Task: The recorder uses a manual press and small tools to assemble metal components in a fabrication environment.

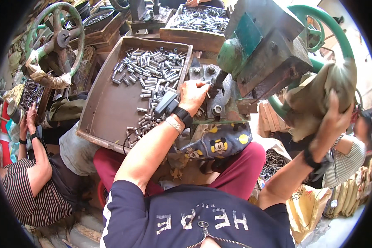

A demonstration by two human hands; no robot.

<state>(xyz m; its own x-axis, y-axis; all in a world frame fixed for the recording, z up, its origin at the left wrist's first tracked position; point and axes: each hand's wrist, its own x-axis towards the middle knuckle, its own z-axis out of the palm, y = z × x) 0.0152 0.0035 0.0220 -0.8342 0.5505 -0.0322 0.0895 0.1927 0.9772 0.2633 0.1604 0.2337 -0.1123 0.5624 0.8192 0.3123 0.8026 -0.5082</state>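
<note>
My left hand reaches to the steel die block of a hand press. Its thumb and fingers are pinched together on a small metal piece, mostly hidden by the fingertips. My right hand lies against the brown cloth wrapped around the rim of a green handwheel. Its fingers are stretched out and somewhat blurred. Left of the die stands a shallow wooden tray, with many short shiny metal tubes heaped toward its right side.
The heavy press head hangs above the die. Behind is another wooden box of metal parts. A co-worker's hands are at the left, near a second handwheel. Another person in a striped sleeve sits at right, by sacks.
</note>
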